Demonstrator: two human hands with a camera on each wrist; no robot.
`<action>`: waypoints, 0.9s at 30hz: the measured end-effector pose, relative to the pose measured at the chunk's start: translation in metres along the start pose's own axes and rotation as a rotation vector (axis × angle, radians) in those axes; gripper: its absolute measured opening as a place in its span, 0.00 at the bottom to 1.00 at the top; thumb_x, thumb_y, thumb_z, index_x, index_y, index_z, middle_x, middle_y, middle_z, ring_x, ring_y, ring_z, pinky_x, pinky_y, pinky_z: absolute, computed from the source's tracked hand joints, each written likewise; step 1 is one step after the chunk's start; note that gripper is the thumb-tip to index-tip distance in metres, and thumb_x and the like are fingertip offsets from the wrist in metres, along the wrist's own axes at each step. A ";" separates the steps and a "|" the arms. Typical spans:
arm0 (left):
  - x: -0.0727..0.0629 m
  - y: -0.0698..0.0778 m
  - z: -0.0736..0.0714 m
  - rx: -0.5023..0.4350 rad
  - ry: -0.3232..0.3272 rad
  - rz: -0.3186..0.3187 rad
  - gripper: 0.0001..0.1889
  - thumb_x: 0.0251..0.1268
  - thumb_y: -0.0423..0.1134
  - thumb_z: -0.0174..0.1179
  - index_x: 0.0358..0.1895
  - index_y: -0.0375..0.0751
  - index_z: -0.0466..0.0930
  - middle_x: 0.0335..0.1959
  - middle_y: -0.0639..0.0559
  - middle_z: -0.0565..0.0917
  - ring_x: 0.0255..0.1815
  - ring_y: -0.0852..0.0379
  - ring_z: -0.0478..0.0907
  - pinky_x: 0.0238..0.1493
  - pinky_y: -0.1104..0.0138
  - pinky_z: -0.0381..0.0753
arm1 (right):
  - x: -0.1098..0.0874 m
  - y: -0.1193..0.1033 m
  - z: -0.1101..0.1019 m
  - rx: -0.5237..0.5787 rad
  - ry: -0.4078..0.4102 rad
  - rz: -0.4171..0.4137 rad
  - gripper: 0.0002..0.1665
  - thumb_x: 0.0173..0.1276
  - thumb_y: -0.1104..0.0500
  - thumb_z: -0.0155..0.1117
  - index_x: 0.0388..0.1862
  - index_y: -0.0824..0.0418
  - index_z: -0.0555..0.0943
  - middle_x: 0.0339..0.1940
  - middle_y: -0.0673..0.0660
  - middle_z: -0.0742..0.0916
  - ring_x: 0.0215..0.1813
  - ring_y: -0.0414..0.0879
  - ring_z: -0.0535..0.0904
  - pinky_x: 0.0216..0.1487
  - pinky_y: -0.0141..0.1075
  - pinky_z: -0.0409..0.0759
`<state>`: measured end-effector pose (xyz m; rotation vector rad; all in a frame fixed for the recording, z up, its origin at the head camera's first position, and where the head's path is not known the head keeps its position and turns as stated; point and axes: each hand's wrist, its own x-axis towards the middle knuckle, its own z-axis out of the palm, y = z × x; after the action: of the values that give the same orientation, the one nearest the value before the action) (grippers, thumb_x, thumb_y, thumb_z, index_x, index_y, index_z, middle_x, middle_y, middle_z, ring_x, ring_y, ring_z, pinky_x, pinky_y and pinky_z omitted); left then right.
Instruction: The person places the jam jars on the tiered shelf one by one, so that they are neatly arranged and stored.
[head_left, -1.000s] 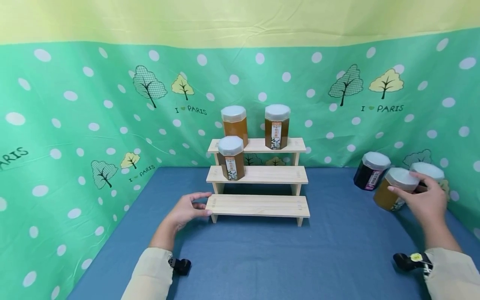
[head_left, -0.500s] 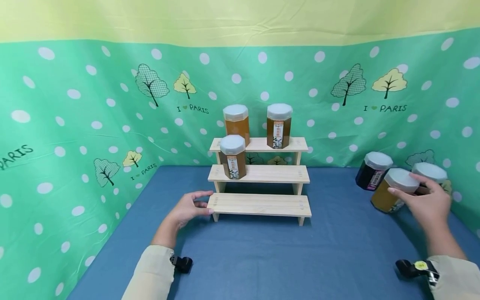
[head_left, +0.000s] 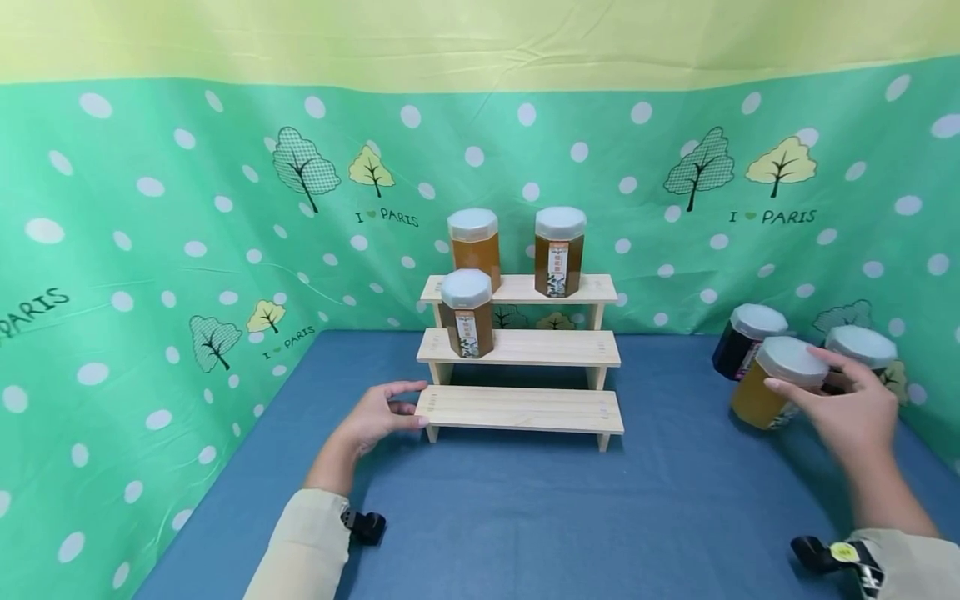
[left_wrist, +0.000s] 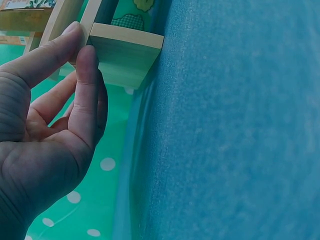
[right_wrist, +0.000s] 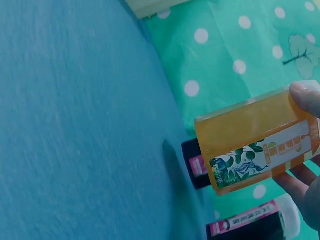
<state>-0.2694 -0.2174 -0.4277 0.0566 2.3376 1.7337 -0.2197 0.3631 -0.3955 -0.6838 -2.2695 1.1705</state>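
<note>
My right hand (head_left: 858,412) holds a honey jar (head_left: 768,392) near its white lid, thumb on one side and fingers on the other. In the right wrist view the amber jar (right_wrist: 255,150) shows a leafy label, and its base stands off the blue cloth. At the left end of a three-step wooden display stand (head_left: 517,408), my left hand (head_left: 375,418) pinches the lowest step between thumb and fingers. Two honey jars, one lighter (head_left: 475,250) and one darker (head_left: 558,262), stand on the top step. Another brown jar (head_left: 468,325) is on the middle step's left.
Behind the held jar stand a dark jar (head_left: 738,354) with a pink label and another white-lidded jar (head_left: 862,346), partly hidden by my right hand. Blue cloth (head_left: 525,517) covers the table. A green dotted curtain (head_left: 360,275) rises at the back and sides.
The honey jar in my right hand has shifted a little left and toward me, away from the two dark jars. My left hand keeps its hold on the stand.
</note>
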 end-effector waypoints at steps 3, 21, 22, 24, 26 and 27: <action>0.000 0.000 0.000 -0.001 0.004 -0.005 0.36 0.50 0.25 0.72 0.67 0.36 0.72 0.43 0.39 0.82 0.36 0.51 0.82 0.43 0.54 0.84 | -0.005 -0.004 -0.001 0.022 0.012 -0.042 0.42 0.52 0.49 0.80 0.67 0.50 0.76 0.61 0.55 0.77 0.39 0.26 0.67 0.31 0.18 0.67; -0.001 0.001 0.000 0.004 -0.003 0.010 0.36 0.50 0.25 0.72 0.67 0.35 0.71 0.40 0.40 0.83 0.36 0.50 0.83 0.40 0.56 0.85 | -0.025 -0.019 -0.007 0.140 -0.049 -0.182 0.39 0.51 0.53 0.81 0.64 0.47 0.79 0.59 0.44 0.78 0.41 0.22 0.71 0.34 0.13 0.71; -0.001 0.001 0.000 0.005 -0.002 0.010 0.36 0.50 0.25 0.72 0.67 0.35 0.71 0.40 0.41 0.83 0.36 0.50 0.83 0.40 0.56 0.85 | -0.026 -0.020 -0.007 0.137 -0.054 -0.190 0.39 0.51 0.53 0.81 0.64 0.47 0.79 0.59 0.44 0.78 0.40 0.22 0.71 0.34 0.13 0.71; -0.001 0.001 0.000 0.006 -0.002 0.010 0.36 0.50 0.25 0.72 0.67 0.35 0.71 0.40 0.41 0.83 0.36 0.50 0.83 0.40 0.56 0.85 | -0.028 -0.023 -0.007 0.129 -0.057 -0.206 0.39 0.51 0.53 0.81 0.64 0.47 0.79 0.56 0.43 0.79 0.39 0.22 0.72 0.33 0.14 0.71; -0.001 0.000 0.000 0.006 -0.002 0.010 0.36 0.50 0.25 0.72 0.67 0.35 0.72 0.40 0.40 0.83 0.36 0.50 0.83 0.40 0.57 0.85 | -0.031 -0.026 -0.007 0.119 -0.054 -0.225 0.39 0.50 0.53 0.82 0.63 0.48 0.80 0.53 0.41 0.78 0.38 0.23 0.73 0.32 0.14 0.72; -0.001 0.000 0.000 0.006 -0.003 0.010 0.36 0.50 0.25 0.72 0.67 0.35 0.72 0.40 0.40 0.83 0.36 0.50 0.83 0.40 0.57 0.85 | -0.032 -0.027 -0.006 0.116 -0.055 -0.235 0.39 0.50 0.53 0.82 0.63 0.48 0.80 0.51 0.40 0.78 0.37 0.24 0.73 0.32 0.14 0.72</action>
<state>-0.2688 -0.2175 -0.4275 0.0716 2.3448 1.7301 -0.1971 0.3331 -0.3761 -0.3337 -2.2342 1.2065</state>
